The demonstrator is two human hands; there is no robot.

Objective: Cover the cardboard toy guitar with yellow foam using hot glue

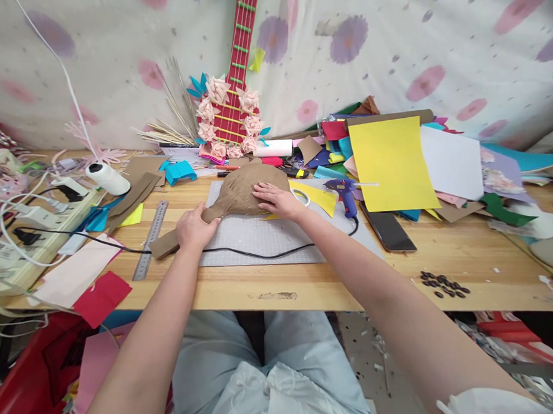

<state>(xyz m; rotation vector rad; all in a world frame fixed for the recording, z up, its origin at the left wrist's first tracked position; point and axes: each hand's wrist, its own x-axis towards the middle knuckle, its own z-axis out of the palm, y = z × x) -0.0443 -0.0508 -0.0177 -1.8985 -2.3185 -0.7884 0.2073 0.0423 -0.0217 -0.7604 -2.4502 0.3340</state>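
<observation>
A brown paper-covered craft instrument [240, 187], shaped like a small lute with a rounded body and a flat neck, lies on the grey cutting mat [260, 239]. Its neck points to the lower left, past the mat's edge. My left hand [197, 226] is wrapped round the neck close to the body. On the right side of the rounded body my right hand [275, 199] lies flat, fingers stretched out. A roll of white tape [300, 197] and a yellow paper piece [320, 198] are just right of that hand. A blue glue gun [345, 193] stands farther right.
A black cord [261, 256] crosses the mat. Left are a steel ruler [151, 239] and a power strip [39, 240] with plugs. A phone [387, 226], yellow sheet [391, 165] and black beads [445, 284] sit right. A red flower-trimmed paper guitar [228, 119] leans behind.
</observation>
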